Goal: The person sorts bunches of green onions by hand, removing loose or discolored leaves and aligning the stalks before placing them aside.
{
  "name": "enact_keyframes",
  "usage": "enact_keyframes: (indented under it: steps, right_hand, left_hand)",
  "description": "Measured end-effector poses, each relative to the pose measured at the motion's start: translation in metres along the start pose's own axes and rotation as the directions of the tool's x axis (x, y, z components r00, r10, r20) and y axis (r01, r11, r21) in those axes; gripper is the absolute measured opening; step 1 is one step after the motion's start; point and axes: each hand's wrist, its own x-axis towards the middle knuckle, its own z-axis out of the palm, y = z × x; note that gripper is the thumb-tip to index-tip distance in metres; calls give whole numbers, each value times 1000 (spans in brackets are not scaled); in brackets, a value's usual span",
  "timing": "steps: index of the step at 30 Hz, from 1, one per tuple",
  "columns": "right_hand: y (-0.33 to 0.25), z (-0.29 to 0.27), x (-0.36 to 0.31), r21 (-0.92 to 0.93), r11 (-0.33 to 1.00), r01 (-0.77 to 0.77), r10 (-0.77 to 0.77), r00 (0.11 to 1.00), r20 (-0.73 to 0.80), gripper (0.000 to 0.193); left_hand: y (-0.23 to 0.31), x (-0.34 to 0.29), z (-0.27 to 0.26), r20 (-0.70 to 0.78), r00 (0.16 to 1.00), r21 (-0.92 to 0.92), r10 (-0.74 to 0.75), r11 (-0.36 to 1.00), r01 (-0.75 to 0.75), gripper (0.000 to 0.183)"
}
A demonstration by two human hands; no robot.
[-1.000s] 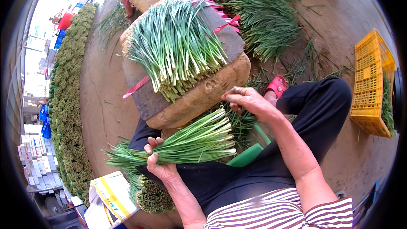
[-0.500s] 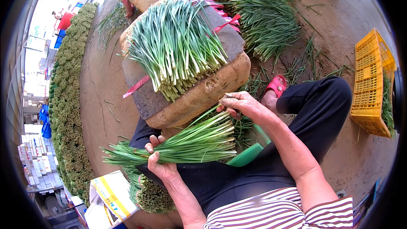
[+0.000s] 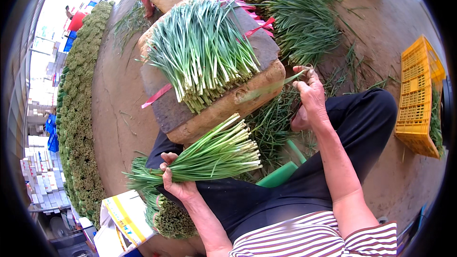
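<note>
My left hand is closed round a bunch of garlic chives above my lap, its pale cut ends fanned out to the right. Up and to the right, my right hand pinches a loose chive leaf, blurred by motion and trailing left past the block's edge. In front of me, a thick layer of chives lies on a grey slab topping a tan block, pale ends toward me. A pink ribbon sticks out at the slab's left side.
Loose leaves litter the floor below the block. A big heap of chives lies beyond it. At right stands a yellow crate; at lower left, a white box beside a bundle. Long rows of bundles line the left.
My right hand has moved up and right, away from the bunch's cut ends, drawing a leaf along. The left hand keeps its hold on the bunch, almost in place.
</note>
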Motion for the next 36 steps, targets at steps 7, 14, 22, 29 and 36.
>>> enact_keyframes:
  steps: [7, 14, 22, 29, 36]
  right_hand:
    - [-27, 28, -62, -118, 947, -299, 277, 576, 769, 30]
    - [-7, 57, -78, 112, 940, -323, 170, 725, 668, 21]
    - [-8, 50, -65, 206, 895, -397, 248, 824, 509, 11]
    - [-21, 38, -58, 268, 946, -183, 47, 895, 443, 5]
    - [-25, 64, -95, -434, 638, 636, -346, 741, 576, 28]
  left_hand:
    - [-1, -2, -2, -6, 1000, 4, -4, 1000, 4, 14]
    - [-22, -10, 18, -23, 999, 379, -34, 924, 40, 19]
    - [-24, -7, 3, -160, 983, 413, 89, 910, -15, 18]
    - [-5, -2, -6, -174, 981, 214, 83, 976, -45, 15]
    - [-23, -8, 2, -123, 991, 294, 50, 956, -11, 16]
